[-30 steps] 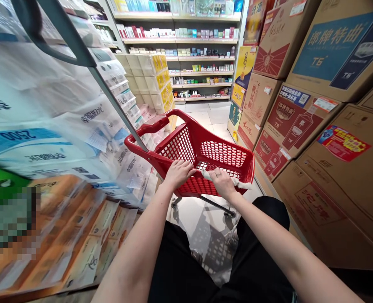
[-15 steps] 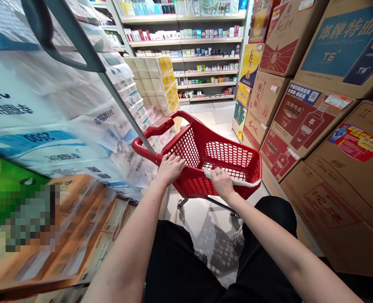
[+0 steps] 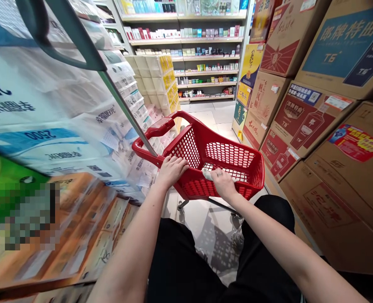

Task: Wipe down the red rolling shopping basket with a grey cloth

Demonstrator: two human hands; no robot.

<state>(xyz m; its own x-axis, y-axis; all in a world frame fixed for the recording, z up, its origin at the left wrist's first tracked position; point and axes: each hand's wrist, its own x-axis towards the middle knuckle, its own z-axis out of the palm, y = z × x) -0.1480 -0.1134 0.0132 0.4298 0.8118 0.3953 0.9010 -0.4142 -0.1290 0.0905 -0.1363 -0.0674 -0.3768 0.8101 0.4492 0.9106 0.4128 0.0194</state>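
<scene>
A red plastic shopping basket on wheels (image 3: 224,158) stands in the aisle in front of me, tilted, with its grey pull handle (image 3: 79,54) slanting up to the left. My left hand (image 3: 171,169) grips the basket's near rim, fingers curled over it. My right hand (image 3: 223,184) presses a white cloth (image 3: 207,174) against the same rim further right, fingers closed on it. Only a small part of the cloth shows beyond my fingers.
Stacked packs of tissue paper (image 3: 47,126) wall the left side. Brown cardboard cartons (image 3: 315,105) are piled high on the right. Shelves of small goods (image 3: 199,50) close the far end. The tiled floor (image 3: 214,115) runs between them.
My right hand has slid the cloth leftward along the rim, so the long strip of cloth seen half a second ago is now bunched under my fingers. The left hand keeps its grip.
</scene>
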